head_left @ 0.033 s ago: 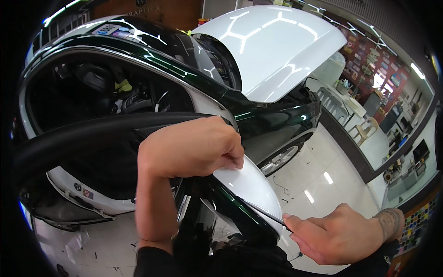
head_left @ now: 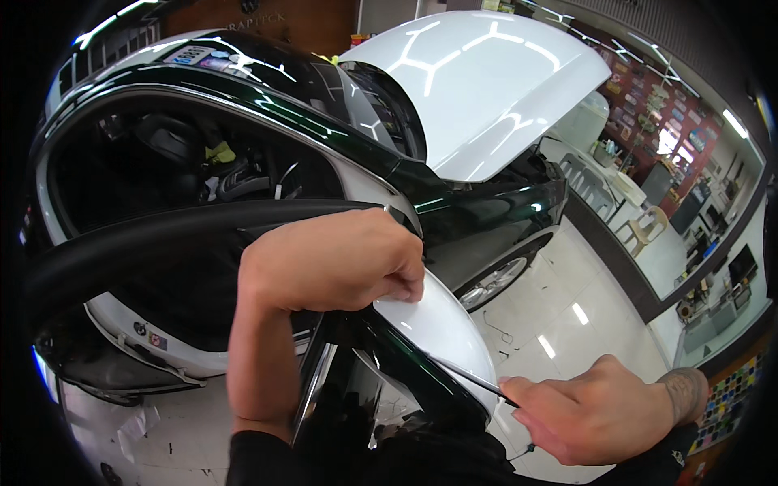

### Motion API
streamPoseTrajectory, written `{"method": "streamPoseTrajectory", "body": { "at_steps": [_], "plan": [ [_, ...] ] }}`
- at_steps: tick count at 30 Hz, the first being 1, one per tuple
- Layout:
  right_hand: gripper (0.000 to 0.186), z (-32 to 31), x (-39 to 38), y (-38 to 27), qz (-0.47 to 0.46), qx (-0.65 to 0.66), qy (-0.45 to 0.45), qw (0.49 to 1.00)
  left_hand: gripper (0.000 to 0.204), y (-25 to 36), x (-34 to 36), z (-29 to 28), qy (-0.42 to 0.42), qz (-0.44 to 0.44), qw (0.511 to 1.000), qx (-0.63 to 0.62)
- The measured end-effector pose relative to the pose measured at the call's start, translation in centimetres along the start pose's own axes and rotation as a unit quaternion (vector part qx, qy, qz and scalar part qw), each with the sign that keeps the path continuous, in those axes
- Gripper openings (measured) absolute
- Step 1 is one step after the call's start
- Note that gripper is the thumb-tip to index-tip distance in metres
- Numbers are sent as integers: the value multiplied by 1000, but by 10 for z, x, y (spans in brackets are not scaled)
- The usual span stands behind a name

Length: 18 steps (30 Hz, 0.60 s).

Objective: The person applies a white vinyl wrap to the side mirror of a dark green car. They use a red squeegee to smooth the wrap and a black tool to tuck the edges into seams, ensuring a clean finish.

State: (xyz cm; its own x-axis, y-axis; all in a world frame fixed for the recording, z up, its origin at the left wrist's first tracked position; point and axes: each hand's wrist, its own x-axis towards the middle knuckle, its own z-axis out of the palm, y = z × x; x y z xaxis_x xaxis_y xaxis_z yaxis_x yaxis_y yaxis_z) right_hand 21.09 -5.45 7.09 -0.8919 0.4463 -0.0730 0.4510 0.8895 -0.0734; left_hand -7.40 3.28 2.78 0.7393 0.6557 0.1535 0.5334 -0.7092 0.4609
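My left hand (head_left: 336, 259) is bent sharply at the wrist, its fingers curled in against the upper end of a glossy white side mirror cover (head_left: 446, 324). Whether those fingertips hold anything is hidden. At the cover's lower right, my right hand (head_left: 596, 413) pinches a thin dark, stick-like piece (head_left: 478, 379); I cannot make out its exact kind. It lies along the seam between the white cover and the dark green panel (head_left: 397, 340) beneath. Below that panel is a shiny dark reflective surface (head_left: 344, 397).
A dark green car body (head_left: 478, 211) with a raised white hood (head_left: 494, 89) stands beyond the mirror. The black door frame (head_left: 154, 227) crosses at left, the door open. A front wheel (head_left: 498, 279) sits over pale floor tiles (head_left: 559, 292). Chairs (head_left: 640, 227) are at the right.
My left forearm has shifted slightly to the left. Both hands stay in nearly the same places at the mirror.
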Motion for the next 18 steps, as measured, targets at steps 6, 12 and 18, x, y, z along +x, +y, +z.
{"method": "streamPoseTrajectory", "body": {
  "at_steps": [6, 12, 18],
  "plan": [
    [22, 12, -23, 29, 95, 61, 192, 975, 13, 1, -30, -14, -1, 14, 999, 44],
    [27, 31, -25, 53, 93, 149, 261, 949, 8, -9, -17, -22, -63, -13, 998, -24],
    [22, 53, -11, 71, 98, 258, 320, 907, 11, -22, -15, -22, -105, 23, 993, -50]
  ]
}}
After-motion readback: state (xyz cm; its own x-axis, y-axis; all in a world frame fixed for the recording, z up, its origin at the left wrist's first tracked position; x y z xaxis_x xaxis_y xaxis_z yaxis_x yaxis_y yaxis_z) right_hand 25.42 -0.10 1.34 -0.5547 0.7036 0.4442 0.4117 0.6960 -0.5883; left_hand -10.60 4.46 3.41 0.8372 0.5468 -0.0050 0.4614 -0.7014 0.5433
